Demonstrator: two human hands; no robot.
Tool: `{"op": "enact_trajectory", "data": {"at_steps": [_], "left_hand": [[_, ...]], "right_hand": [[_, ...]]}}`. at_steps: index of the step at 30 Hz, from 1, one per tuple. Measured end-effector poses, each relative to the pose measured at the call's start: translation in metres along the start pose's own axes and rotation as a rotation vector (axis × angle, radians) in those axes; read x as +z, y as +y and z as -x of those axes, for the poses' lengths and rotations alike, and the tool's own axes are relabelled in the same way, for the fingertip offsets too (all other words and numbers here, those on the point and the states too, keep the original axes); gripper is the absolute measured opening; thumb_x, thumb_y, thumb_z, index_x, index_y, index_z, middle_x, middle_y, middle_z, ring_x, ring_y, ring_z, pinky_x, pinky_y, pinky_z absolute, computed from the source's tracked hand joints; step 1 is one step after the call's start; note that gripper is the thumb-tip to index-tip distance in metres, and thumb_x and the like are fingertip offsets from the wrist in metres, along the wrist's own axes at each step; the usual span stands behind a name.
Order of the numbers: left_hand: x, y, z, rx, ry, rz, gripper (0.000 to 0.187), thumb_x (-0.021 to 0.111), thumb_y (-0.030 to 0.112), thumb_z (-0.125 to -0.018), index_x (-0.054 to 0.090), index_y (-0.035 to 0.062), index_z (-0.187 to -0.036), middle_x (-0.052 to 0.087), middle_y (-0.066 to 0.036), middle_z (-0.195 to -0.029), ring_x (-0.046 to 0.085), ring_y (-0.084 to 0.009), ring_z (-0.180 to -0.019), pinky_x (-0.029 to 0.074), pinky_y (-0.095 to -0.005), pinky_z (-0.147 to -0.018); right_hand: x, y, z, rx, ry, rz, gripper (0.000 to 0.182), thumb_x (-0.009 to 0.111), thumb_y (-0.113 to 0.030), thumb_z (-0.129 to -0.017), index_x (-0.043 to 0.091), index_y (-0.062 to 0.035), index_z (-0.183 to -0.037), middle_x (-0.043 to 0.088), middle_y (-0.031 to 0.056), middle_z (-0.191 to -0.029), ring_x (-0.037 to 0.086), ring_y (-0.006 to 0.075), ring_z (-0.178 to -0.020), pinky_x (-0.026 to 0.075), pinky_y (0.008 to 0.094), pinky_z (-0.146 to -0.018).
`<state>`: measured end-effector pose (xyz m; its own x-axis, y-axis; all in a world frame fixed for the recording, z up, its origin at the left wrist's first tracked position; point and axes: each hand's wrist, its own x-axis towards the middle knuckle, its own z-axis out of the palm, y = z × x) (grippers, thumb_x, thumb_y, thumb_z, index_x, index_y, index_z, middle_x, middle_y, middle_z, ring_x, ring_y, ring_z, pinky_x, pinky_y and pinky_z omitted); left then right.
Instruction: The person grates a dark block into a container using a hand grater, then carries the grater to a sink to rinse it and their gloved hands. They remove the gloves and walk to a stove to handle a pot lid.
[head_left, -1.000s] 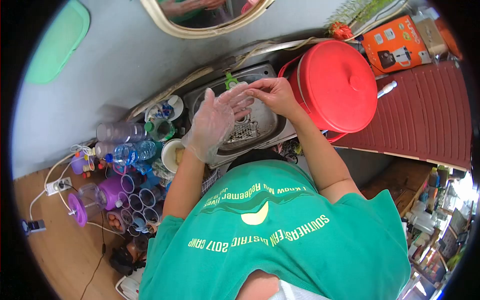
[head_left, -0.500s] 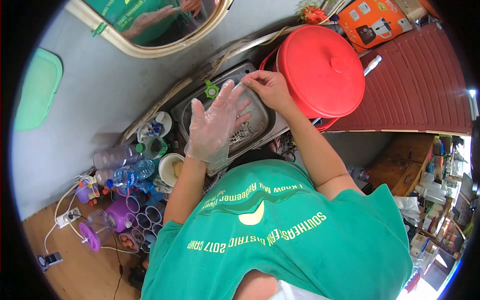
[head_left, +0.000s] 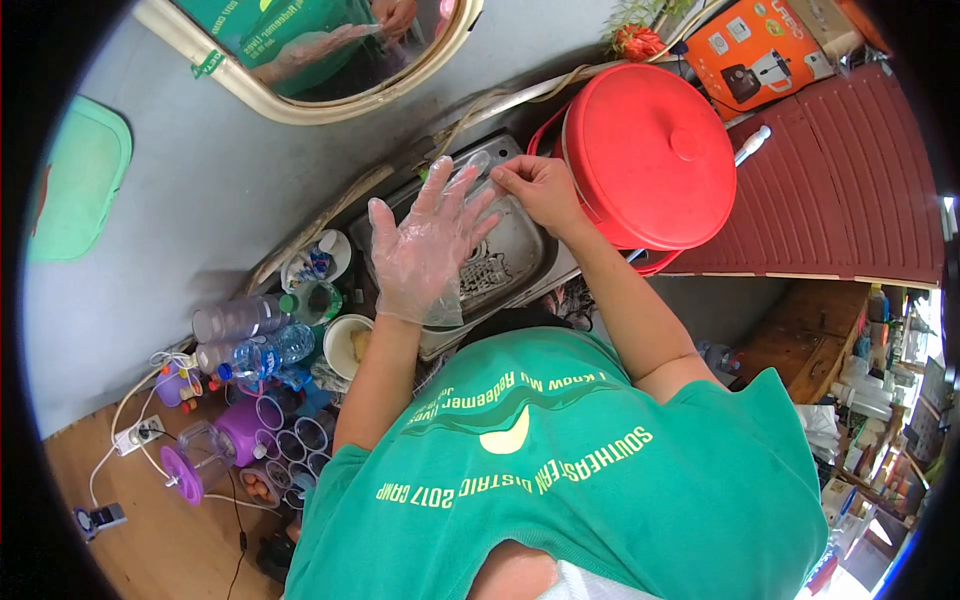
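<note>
A clear plastic glove point(head_left: 415, 265) covers my left hand point(head_left: 425, 240), whose fingers are spread over the metal sink point(head_left: 520, 235). My right hand point(head_left: 540, 190) is bare, with thumb and index finger pinched on the tip of the glove's plastic. Right beside that hand stands a large red lidded container point(head_left: 645, 150). Below the hands, a metal grate or rack point(head_left: 485, 275) shows in the sink.
Left of the sink are a white bowl point(head_left: 347, 345), plastic bottles point(head_left: 275, 350) and several clear cups point(head_left: 300, 435). A framed mirror point(head_left: 290, 105) hangs above. An orange box point(head_left: 755, 60) stands at the back right.
My gloved left hand has turned its palm more into view and its fingers are spread wider. My right hand has shifted slightly right and down. The view has moved a little.
</note>
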<state>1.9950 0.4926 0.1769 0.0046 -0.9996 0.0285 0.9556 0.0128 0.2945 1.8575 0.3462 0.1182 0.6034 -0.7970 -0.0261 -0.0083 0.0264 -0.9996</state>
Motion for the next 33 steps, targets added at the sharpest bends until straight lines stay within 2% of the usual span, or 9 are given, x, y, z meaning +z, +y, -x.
{"op": "enact_trajectory", "data": {"at_steps": [2,4,8,17,20,22,23,25,33], "left_hand": [[0.001,0.003,-0.002,0.048,-0.015,0.004,0.084,0.04,0.07,-0.088,0.031,0.0125,-0.148,0.03,-0.015,-0.152,0.031,-0.0362,-0.138,0.025,-0.0516,-0.113],[-0.003,0.006,-0.001,0.064,-0.007,0.019,0.084,0.04,0.07,-0.088,0.031,0.0124,-0.148,0.03,-0.016,-0.152,0.03,-0.0363,-0.139,0.024,-0.0516,-0.113],[-0.003,0.01,0.001,0.073,-0.001,0.059,0.084,0.041,0.07,-0.088,0.031,0.0123,-0.148,0.031,-0.017,-0.152,0.028,-0.0364,-0.14,0.024,-0.0516,-0.114],[-0.003,0.001,-0.01,0.073,0.015,0.015,0.086,0.036,0.074,-0.088,0.032,0.0131,-0.149,0.033,-0.013,-0.152,0.033,-0.0292,-0.138,0.022,-0.0455,-0.115],[-0.013,0.0,-0.011,-0.043,-0.003,-0.037,0.085,0.031,0.074,-0.089,0.031,0.0137,-0.149,0.034,-0.01,-0.151,0.033,-0.0268,-0.138,0.022,-0.0434,-0.114],[-0.017,-0.005,-0.01,-0.095,0.032,-0.074,0.083,0.03,0.073,-0.09,0.032,0.0139,-0.148,0.037,-0.01,-0.149,0.036,-0.0274,-0.135,0.024,-0.0436,-0.113],[-0.017,-0.007,-0.01,-0.144,0.066,-0.112,0.081,0.029,0.071,-0.091,0.033,0.0142,-0.148,0.039,-0.009,-0.148,0.039,-0.028,-0.133,0.026,-0.0437,-0.112],[-0.016,-0.011,-0.012,-0.157,0.056,-0.161,0.08,0.027,0.071,-0.092,0.032,0.0144,-0.148,0.038,-0.009,-0.148,0.039,-0.0279,-0.132,0.026,-0.0431,-0.112],[-0.012,-0.02,-0.016,-0.171,0.004,-0.393,0.083,0.022,0.071,-0.093,0.017,0.0138,-0.153,0.033,-0.014,-0.149,0.037,-0.0278,-0.132,0.022,-0.0409,-0.113]], "right_hand": [[0.005,-0.001,0.002,0.051,0.02,-0.159,0.017,0.067,-0.015,-0.089,0.068,0.0017,-0.086,0.069,0.0061,-0.083,0.064,0.0112,-0.073,0.053,0.025,-0.066],[0.006,-0.008,0.01,0.258,-0.256,-0.255,0.017,0.069,-0.016,-0.089,0.068,0.0014,-0.087,0.069,0.0076,-0.083,0.066,0.0125,-0.074,0.054,0.0254,-0.067],[-0.001,0.003,0.011,0.184,-0.351,-0.233,0.017,0.07,-0.016,-0.088,0.068,0.0013,-0.087,0.069,0.0081,-0.083,0.067,0.0128,-0.076,0.054,0.0253,-0.069],[0.008,0.006,-0.003,-0.036,0.194,0.139,0.027,0.076,-0.025,-0.082,0.07,-0.0005,-0.093,0.07,0.0041,-0.077,0.064,0.0113,-0.071,0.051,0.0283,-0.069],[0.021,-0.028,0.001,-0.33,0.331,-0.021,0.029,0.076,-0.024,-0.081,0.07,-0.001,-0.097,0.07,0.0034,-0.079,0.064,0.0118,-0.073,0.051,0.0277,-0.073],[0.018,-0.041,-0.001,-0.678,0.208,0.391,0.027,0.074,-0.018,-0.085,0.067,-0.0003,-0.104,0.069,0.0012,-0.084,0.063,0.0074,-0.077,0.052,0.0231,-0.074],[0.016,-0.039,-0.001,-0.677,0.212,0.393,0.027,0.074,-0.018,-0.085,0.067,-0.0003,-0.104,0.069,0.0012,-0.084,0.063,0.0074,-0.077,0.052,0.0231,-0.074],[0.01,-0.032,-0.001,-0.114,-0.115,0.092,0.023,0.074,-0.017,-0.084,0.07,-0.0008,-0.1,0.07,0.0021,-0.087,0.064,0.0078,-0.079,0.053,0.0245,-0.071],[-0.002,-0.033,0.001,-0.063,-0.084,-0.002,0.017,0.073,-0.015,-0.085,0.074,-0.0032,-0.097,0.071,0.0047,-0.089,0.064,0.0091,-0.079,0.052,0.0248,-0.068]]}}
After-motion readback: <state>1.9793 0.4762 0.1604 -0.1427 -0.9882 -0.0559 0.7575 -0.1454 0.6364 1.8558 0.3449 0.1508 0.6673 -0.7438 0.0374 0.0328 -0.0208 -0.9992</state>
